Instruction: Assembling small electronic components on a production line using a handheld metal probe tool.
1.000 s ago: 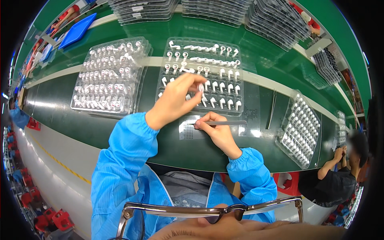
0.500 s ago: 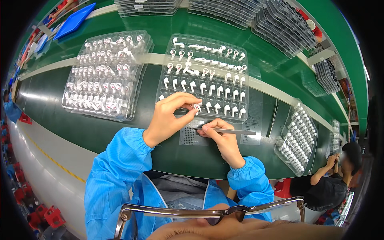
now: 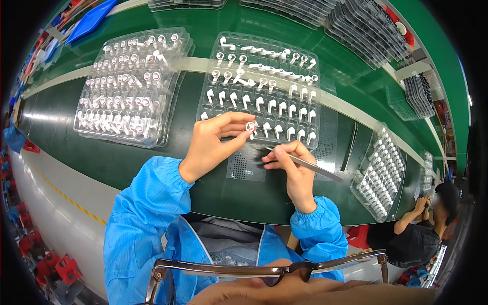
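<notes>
A: How many clear moulded plastic trays sit on the dark green conveyor belt [image 3: 152, 168]?

B: 3 lie flat near the hands. The middle clear plastic tray of white earbud shells [image 3: 264, 86] is my landmark. 1 more clear tray with red-dotted white parts [image 3: 129, 86] lies to its left, and 1 clear tray of upright white pieces [image 3: 381, 175] lies to its lower right. Behind the middle tray, stacks of empty clear trays [image 3: 356, 25] line the green shelf (too many to count).

A: And the hands?

B: The left hand [image 3: 213, 145] is at the near edge of the middle tray, thumb and fingers pinched on 1 small white earbud shell [image 3: 250, 126] with a red ring at its tip. The right hand [image 3: 292, 170], just below that tray, grips 1 pair of slim metal tweezers [image 3: 305, 163], their point aimed toward the shell.

A: Any labels or sheets?

B: 1 small grey rectangular sheet of dark dots [image 3: 244, 165] lies flat between the 2 hands, touching the middle tray's near edge. A blue flat tray [image 3: 91, 20] sits far to the upper left.
</notes>
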`<action>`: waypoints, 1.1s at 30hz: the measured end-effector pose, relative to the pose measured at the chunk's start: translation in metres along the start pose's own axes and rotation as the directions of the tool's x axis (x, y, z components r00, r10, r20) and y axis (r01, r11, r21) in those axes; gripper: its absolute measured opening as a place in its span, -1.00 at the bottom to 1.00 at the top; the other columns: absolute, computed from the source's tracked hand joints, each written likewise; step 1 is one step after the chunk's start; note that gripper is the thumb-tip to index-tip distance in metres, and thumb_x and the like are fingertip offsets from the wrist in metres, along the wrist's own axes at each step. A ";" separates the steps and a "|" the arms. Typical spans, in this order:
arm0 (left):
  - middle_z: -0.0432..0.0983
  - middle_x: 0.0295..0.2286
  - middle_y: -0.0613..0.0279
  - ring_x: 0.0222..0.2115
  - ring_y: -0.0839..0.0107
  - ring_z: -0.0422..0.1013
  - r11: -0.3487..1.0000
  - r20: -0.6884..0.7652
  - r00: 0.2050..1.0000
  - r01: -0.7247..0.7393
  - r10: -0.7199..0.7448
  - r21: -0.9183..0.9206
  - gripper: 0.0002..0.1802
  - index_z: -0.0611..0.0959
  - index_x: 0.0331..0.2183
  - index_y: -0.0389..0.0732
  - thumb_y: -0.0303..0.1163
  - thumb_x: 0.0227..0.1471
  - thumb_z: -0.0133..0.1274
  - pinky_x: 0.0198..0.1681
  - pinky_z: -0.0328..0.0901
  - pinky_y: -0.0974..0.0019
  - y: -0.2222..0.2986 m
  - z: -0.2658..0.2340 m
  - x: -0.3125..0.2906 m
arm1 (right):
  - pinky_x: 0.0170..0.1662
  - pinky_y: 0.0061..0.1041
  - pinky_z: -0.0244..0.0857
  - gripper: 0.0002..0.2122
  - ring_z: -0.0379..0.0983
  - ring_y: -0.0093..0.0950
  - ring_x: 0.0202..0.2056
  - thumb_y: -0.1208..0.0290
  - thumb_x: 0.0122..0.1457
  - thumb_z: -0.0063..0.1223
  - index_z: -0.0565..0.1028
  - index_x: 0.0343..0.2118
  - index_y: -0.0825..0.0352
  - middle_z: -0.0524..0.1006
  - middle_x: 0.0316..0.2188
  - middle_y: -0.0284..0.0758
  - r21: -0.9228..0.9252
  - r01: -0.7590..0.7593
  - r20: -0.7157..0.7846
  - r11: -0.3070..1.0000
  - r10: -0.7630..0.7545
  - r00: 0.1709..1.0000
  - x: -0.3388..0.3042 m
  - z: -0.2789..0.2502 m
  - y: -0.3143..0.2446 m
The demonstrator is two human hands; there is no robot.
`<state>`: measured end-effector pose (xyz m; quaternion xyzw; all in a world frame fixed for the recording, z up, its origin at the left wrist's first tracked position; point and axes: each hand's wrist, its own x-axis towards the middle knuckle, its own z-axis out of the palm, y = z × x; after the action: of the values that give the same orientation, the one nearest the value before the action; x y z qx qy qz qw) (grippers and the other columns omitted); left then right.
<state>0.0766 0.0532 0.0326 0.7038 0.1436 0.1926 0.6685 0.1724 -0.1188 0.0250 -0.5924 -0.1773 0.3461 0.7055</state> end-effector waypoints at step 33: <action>0.53 -0.29 0.02 -0.29 0.35 0.51 1.000 0.166 0.986 -0.018 0.014 0.024 -0.74 0.56 -0.23 -0.45 -0.68 -0.08 0.09 -0.18 0.43 0.40 0.001 0.006 -0.012 | -0.19 -0.52 0.40 -0.94 0.48 -0.30 -0.15 0.73 0.07 -0.02 0.37 -0.42 0.49 0.52 -0.33 -0.08 -0.143 0.397 0.172 0.906 -0.373 0.912 -0.005 -0.001 -0.009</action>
<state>0.0686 0.0424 0.0324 0.7270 0.0840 0.1368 0.6676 0.1715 -0.1235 0.0347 -0.5794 -0.3700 0.2238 0.6909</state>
